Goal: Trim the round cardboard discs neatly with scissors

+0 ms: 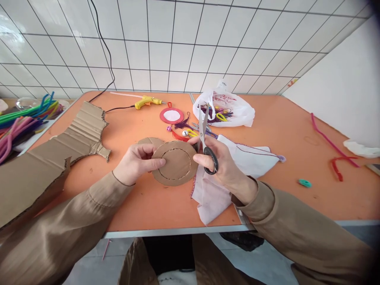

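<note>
A round cardboard disc (175, 168) with a smaller circle scored or cut inside it is pinched at its left edge by my left hand (138, 161). My right hand (221, 160) holds scissors (203, 123) with a black handle, blades pointing up and slightly apart, beside the disc's right edge. Another rounded cardboard piece (148, 141) shows partly behind the disc. White cloth (212, 198) with a dark red stitched edge lies under and right of my right hand. Beyond the hands is a red ring with a white centre (172, 115).
Cut cardboard (38, 166) covers the left side. A yellow glue gun (145, 102) with a black cord lies at the back, near a white plastic bag (245, 111) of tassels. Pipe cleaners (18, 130) are at far left; a teal coil (305, 183) is at right.
</note>
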Demonstrator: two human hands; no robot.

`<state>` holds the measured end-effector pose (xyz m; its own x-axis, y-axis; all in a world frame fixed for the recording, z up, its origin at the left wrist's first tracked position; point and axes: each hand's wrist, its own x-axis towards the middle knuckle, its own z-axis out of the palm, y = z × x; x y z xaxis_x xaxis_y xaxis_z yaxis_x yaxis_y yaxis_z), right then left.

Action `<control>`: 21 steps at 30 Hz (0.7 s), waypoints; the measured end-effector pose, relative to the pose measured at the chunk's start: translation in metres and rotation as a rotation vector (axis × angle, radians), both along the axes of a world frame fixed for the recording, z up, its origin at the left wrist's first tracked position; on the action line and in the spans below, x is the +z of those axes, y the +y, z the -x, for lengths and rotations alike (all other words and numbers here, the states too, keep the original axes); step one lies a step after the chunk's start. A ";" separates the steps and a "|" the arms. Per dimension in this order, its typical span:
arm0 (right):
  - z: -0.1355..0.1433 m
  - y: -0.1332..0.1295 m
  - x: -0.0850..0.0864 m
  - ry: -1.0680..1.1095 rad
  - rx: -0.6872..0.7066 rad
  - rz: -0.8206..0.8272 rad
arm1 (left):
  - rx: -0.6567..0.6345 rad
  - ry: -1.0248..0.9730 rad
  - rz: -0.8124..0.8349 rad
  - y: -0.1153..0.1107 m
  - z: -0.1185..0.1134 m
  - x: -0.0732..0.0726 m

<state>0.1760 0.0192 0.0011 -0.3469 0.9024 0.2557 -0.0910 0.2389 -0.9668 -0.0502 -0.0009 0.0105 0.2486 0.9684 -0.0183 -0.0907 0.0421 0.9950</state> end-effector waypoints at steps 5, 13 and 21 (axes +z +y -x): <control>0.002 -0.003 0.001 -0.070 0.030 0.046 | -0.011 -0.034 0.024 0.000 -0.002 0.001; 0.002 -0.009 0.005 -0.039 0.112 0.094 | -0.010 -0.068 0.036 0.001 -0.002 -0.001; 0.004 -0.007 -0.001 -0.149 0.326 0.078 | -0.105 0.114 0.071 -0.004 -0.008 -0.004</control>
<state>0.1720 0.0123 -0.0002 -0.6475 0.7532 0.1158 -0.0073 0.1458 -0.9893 -0.0425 -0.0053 0.0069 0.3411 0.9324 -0.1197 0.0310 0.1162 0.9927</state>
